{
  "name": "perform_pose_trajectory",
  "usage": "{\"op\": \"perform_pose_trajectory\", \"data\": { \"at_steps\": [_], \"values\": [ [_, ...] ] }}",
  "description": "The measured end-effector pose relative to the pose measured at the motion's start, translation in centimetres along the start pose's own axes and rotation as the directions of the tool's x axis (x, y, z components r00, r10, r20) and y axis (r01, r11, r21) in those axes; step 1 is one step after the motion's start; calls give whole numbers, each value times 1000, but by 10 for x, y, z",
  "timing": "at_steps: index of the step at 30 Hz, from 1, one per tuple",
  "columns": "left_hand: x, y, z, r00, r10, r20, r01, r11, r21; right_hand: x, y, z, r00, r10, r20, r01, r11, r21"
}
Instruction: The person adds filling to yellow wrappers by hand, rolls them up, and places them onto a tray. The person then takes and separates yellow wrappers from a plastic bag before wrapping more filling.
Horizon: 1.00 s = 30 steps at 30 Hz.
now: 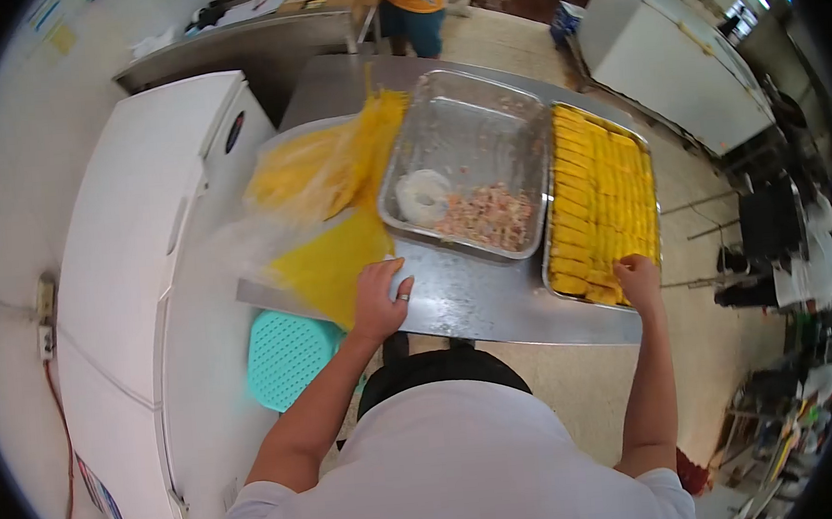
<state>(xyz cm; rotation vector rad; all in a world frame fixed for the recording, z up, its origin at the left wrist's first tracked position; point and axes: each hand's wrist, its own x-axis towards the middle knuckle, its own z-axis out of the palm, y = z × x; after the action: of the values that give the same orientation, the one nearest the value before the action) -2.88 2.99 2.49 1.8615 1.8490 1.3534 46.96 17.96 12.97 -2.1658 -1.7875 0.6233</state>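
My left hand (377, 299) is closed around a small pale object (400, 276) at the near edge of the metal table, beside a yellow wrapper sheet (339, 260). My right hand (638, 281) has its fingers curled down over the near right corner of a metal tray packed with rows of yellow rolls (600, 198). Whatever sits under those fingertips is hidden. Between the hands stands a deep metal pan (464, 111). Chopped pinkish filling (488, 218) lies in its near end, with a round whitish bowl-like piece (423, 197) beside it.
Plastic bags with more yellow wrappers (309, 175) lie left of the pan. A white refrigerator (134, 231) flanks the table, and a turquoise stool (290, 357) stands below its left corner. Another person (413, 9) stands beyond the far edge. A white chest freezer (667, 54) is behind right.
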Motion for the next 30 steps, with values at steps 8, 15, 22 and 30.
{"op": "perform_pose_trajectory", "data": {
  "at_steps": [8, 15, 22, 30],
  "values": [
    [0, -60, -35, 973, -230, -2, 217, 917, 336, -38, -95, 5, 950, -265, -168, 289, 946, 145],
    [10, -67, -47, 798, -603, 19, 600, 789, -132, -85, -164, 53, 910, -412, 54, 375, 870, 321],
    [14, -101, -69, 581, -805, -119, 444, 436, -783, -111, -188, 98, 839, -501, 211, 407, 836, 367],
    [17, -28, -88, 869, -354, -344, 251, 917, -311, -108, -199, 92, 855, -471, 217, 364, 842, 397]
  ]
}}
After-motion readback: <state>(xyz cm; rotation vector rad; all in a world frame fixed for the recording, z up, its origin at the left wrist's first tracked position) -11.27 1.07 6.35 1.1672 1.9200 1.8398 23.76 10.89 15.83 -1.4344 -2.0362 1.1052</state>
